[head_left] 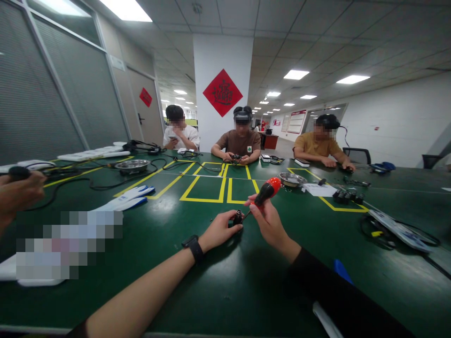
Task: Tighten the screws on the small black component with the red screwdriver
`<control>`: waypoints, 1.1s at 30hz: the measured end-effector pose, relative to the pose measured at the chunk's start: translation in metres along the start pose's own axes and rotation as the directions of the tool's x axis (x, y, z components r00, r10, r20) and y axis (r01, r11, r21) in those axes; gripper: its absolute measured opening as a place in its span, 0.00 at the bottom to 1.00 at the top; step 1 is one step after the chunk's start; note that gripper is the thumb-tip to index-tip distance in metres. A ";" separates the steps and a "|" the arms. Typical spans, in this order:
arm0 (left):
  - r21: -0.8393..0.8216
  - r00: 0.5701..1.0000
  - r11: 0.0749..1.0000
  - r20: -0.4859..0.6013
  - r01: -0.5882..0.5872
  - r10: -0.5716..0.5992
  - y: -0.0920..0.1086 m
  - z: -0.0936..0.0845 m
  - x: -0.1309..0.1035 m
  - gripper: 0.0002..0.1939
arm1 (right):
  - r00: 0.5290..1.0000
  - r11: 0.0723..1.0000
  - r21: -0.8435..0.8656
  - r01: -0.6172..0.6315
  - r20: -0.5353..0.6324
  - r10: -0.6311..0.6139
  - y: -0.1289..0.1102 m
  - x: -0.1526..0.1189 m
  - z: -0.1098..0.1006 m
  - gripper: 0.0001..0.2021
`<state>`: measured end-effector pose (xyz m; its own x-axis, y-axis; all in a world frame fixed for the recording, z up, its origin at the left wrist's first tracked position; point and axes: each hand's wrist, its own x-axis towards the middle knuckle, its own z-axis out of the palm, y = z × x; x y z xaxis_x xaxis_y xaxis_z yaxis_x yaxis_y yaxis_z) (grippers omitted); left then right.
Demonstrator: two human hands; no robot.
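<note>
Over the green table [211, 281], my left hand [220, 231] is closed around a small black cylindrical part [238, 217] with a narrower metallic-looking top. My right hand [269, 223] grips a screwdriver [268, 191] by its red and black handle. The handle tilts up to the right, and the thin shaft slants down toward the black part. The tip meets or nearly meets its side; the exact contact is too small to make out. A dark watch [193, 248] is on my left wrist.
Another person's hand [21, 192] holds a dark object at the left edge. White-and-blue gloves [123, 201] lie left. Metal bowls [292, 179] stand farther back. Black parts [348, 197], a white power strip [400, 230] and cables are on the right. Several people sit across the table.
</note>
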<state>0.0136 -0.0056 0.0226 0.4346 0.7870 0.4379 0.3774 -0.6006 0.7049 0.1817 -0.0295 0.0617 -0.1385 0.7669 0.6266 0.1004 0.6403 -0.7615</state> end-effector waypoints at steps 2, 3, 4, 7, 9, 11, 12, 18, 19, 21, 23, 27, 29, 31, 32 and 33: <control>-0.006 1.000 1.000 0.003 0.008 -0.008 0.000 0.000 0.000 0.13 | 1.000 1.000 0.005 -0.009 0.011 0.009 0.001 -0.001 0.001 0.11; -0.006 1.000 1.000 0.003 0.010 -0.010 0.000 0.000 0.000 0.13 | 1.000 1.000 0.014 -0.013 0.005 0.013 0.002 -0.001 0.002 0.11; -0.002 1.000 1.000 0.001 0.011 -0.011 -0.001 0.000 0.000 0.13 | 1.000 1.000 0.017 -0.012 -0.006 0.013 0.003 -0.002 0.003 0.11; 0.019 1.000 1.000 0.002 0.010 -0.010 -0.001 -0.001 0.000 0.12 | 1.000 1.000 0.011 -0.007 -0.021 0.007 0.005 -0.003 0.005 0.11; 0.031 1.000 0.999 0.001 0.008 -0.008 -0.003 0.000 0.000 0.11 | 1.000 1.000 0.005 -0.009 -0.017 0.009 0.006 -0.003 0.005 0.11; 0.040 1.000 0.999 -0.005 0.005 -0.005 -0.004 0.000 0.000 0.11 | 1.000 1.000 -0.001 -0.010 -0.009 0.010 0.007 -0.004 0.005 0.10; 0.041 1.000 0.999 -0.008 0.004 -0.004 -0.005 0.000 0.000 0.11 | 1.000 1.000 -0.006 -0.009 -0.005 0.009 0.008 -0.005 0.005 0.10; 0.008 0.998 1.000 -0.055 -0.006 0.007 -0.008 0.002 -0.001 0.19 | 1.000 0.999 -0.033 0.002 0.003 -0.002 0.009 -0.007 0.006 0.10; -0.001 0.997 1.000 -0.071 -0.005 0.005 -0.008 0.003 -0.001 0.21 | 1.000 0.999 -0.035 0.003 0.001 -0.003 0.010 -0.007 0.006 0.10; -0.017 0.997 1.000 -0.073 0.005 -0.006 -0.008 0.003 -0.001 0.21 | 1.000 0.999 -0.032 0.008 -0.004 -0.008 0.010 -0.007 0.006 0.10; -0.027 0.999 0.999 -0.050 0.021 -0.022 -0.007 0.003 -0.001 0.17 | 1.000 1.000 -0.027 0.012 -0.005 -0.012 0.010 -0.007 0.005 0.09; -0.023 0.999 0.999 -0.026 0.026 -0.026 -0.008 0.003 0.000 0.10 | 1.000 1.000 -0.015 0.023 -0.013 -0.023 0.010 -0.007 0.006 0.09; -0.017 1.000 1.000 -0.022 0.017 -0.018 -0.008 0.003 0.000 0.10 | 0.998 0.999 0.006 0.032 -0.048 -0.032 0.008 -0.007 0.007 0.09; -0.035 1.000 0.999 -0.014 0.014 -0.015 -0.008 0.003 0.000 0.11 | 0.990 0.997 0.050 0.057 -0.132 -0.050 0.005 -0.006 0.008 0.08; -0.055 1.000 0.998 -0.004 0.018 -0.018 -0.007 0.002 0.000 0.13 | 0.979 0.994 0.077 0.077 -0.196 -0.061 0.003 -0.005 0.008 0.08; -0.080 1.000 0.996 0.012 0.024 -0.023 -0.006 0.001 0.000 0.14 | 0.961 0.990 0.103 0.100 -0.269 -0.069 0.003 -0.004 0.007 0.08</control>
<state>0.0118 -0.0024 0.0177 0.4357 0.7988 0.4148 0.3208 -0.5684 0.7576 0.1753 -0.0307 0.0559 0.1246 0.7040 0.6992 -0.0162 0.7061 -0.7080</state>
